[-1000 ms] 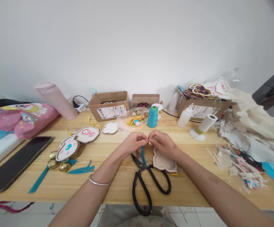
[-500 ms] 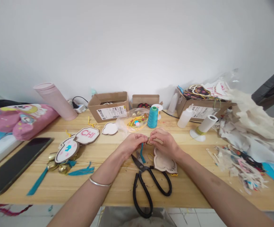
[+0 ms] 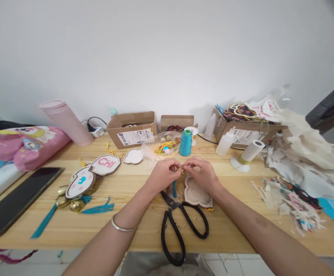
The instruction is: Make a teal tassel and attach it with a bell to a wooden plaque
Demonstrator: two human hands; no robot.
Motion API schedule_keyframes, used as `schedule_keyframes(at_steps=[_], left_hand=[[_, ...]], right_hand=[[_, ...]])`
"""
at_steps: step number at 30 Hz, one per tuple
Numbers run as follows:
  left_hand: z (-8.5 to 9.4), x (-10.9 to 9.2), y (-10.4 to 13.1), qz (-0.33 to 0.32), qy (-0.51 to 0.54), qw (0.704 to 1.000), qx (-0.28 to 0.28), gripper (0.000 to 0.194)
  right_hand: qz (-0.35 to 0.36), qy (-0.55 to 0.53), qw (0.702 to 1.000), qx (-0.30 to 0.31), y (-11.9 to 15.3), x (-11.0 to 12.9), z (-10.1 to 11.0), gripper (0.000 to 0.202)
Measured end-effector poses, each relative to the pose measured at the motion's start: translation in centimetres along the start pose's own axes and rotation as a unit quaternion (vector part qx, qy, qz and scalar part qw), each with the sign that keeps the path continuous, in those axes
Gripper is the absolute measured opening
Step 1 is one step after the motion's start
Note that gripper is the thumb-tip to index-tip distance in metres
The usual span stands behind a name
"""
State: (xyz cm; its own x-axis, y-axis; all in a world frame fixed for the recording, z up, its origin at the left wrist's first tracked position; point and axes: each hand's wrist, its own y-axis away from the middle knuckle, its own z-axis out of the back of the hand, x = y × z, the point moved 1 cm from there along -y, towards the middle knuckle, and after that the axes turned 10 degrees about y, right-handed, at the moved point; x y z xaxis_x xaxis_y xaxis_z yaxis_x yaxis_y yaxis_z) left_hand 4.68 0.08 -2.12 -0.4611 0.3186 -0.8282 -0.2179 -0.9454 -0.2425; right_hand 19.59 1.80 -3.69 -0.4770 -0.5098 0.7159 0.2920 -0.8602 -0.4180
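My left hand (image 3: 165,175) and my right hand (image 3: 200,175) meet over the table, fingertips pinched together. Between them shows a small gold-coloured piece (image 3: 183,172), mostly covered by the fingers. A teal tassel (image 3: 174,189) hangs just below my left hand; its upper end is hidden. Under my right hand lies a pale cloud-shaped ornament (image 3: 196,193) with a patterned edge and a bit of yellow cord. Black-handled scissors (image 3: 172,205) rest in front of my hands, blades slightly apart, handles over the table edge.
Finished-looking ornaments (image 3: 105,165) with brass bells (image 3: 76,206) and teal tassels lie left, beside a phone (image 3: 23,201). Behind stand a teal thread cone (image 3: 186,143), cardboard boxes (image 3: 133,132), a squeeze bottle (image 3: 225,142) and a white roll (image 3: 249,153). Fabric scraps (image 3: 295,207) lie right.
Both hands have turned slightly, the fingers drawing closer together around the gold-coloured piece. The cloud-shaped ornament has shifted a little left, and less of the tassel shows.
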Motion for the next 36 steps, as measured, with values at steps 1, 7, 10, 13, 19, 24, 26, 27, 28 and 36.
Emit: schedule_keyframes(at_steps=[1, 7, 10, 13, 19, 24, 26, 27, 28, 36], left_hand=[[0.06, -0.05, -0.01, -0.029, -0.027, 0.999, -0.006, 0.010], [0.16, 0.03, 0.02, -0.189, -0.132, 0.972, -0.040, 0.013], [0.12, 0.09, 0.09, -0.234, -0.161, 0.958, -0.051, 0.015], [0.05, 0.08, 0.15, -0.257, -0.188, 0.946, -0.059, 0.016], [-0.05, 0.01, 0.20, -0.292, -0.198, 0.931, -0.088, 0.015], [-0.08, 0.22, 0.09, -0.297, -0.177, 0.934, -0.093, 0.012], [-0.08, 0.30, 0.07, -0.296, -0.170, 0.935, -0.093, 0.012], [-0.08, 0.33, 0.07, -0.295, -0.168, 0.936, -0.092, 0.013], [-0.09, 0.35, 0.07, -0.294, -0.168, 0.936, -0.091, 0.013], [-0.27, 0.35, 0.01, -0.278, -0.176, 0.940, -0.094, 0.011]], right_hand=[[-0.005, -0.005, 1.000, 0.001, 0.00, -0.02, -0.02, 0.008], [-0.036, -0.037, 0.999, 0.007, -0.07, -0.10, -0.08, 0.011], [-0.021, -0.033, 0.999, 0.001, -0.13, -0.04, 0.04, 0.011], [-0.013, -0.019, 1.000, -0.013, -0.11, 0.02, 0.13, 0.012], [0.011, 0.008, 0.999, -0.038, 0.11, 0.13, 0.09, 0.014], [0.020, 0.020, 0.999, -0.036, 0.30, 0.05, -0.06, 0.016], [0.018, 0.024, 0.999, -0.034, 0.35, 0.03, -0.09, 0.016], [0.018, 0.027, 0.999, -0.033, 0.37, 0.04, -0.09, 0.016], [0.019, 0.029, 0.999, -0.031, 0.39, 0.08, -0.08, 0.016], [0.014, 0.012, 1.000, -0.025, 0.59, 0.87, -0.11, 0.021]])
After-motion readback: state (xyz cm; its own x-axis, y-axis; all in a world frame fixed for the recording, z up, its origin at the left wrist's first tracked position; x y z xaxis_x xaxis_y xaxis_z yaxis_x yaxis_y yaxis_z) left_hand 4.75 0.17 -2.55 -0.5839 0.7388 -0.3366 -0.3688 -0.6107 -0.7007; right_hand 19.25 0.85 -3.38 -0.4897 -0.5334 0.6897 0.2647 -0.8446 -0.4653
